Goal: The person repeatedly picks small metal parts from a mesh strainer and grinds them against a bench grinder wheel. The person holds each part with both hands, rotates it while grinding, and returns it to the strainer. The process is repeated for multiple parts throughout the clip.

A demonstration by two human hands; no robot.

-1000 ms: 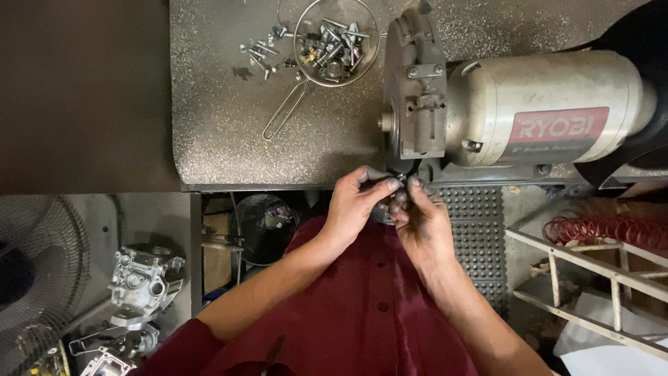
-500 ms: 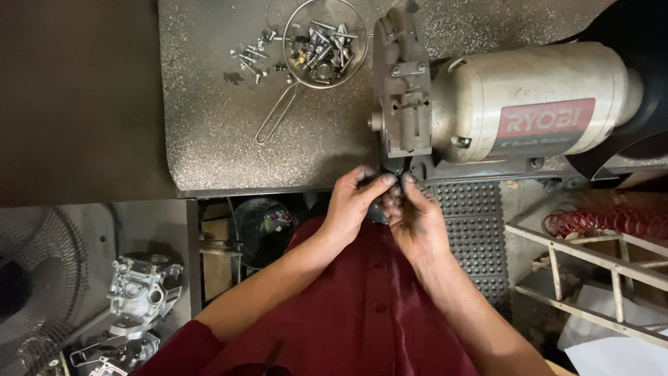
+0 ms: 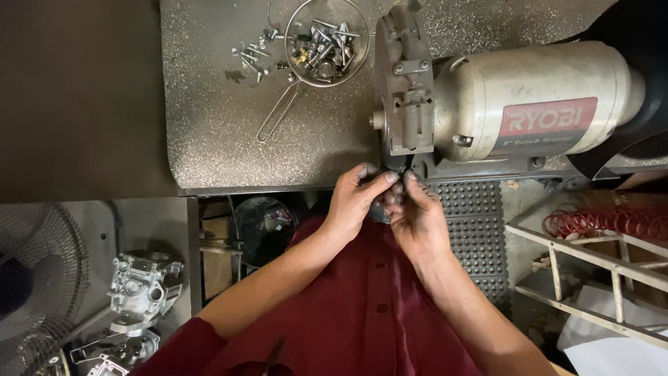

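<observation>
View from above of a person in a dark red shirt working at the front edge of a speckled grey surface. The left hand and right hand meet fingertip to fingertip just below the wheel guard of a cream bench grinder. Both hands are grimy and pinched together around a small dark part, too hidden by the fingers to identify. Farther back on the surface sits a wire mesh strainer filled with bolts and screws, its handle pointing toward the person, with loose screws just beside it. Lower down, a fan and a metal engine casting lie at left, and a red coiled hose at right
</observation>
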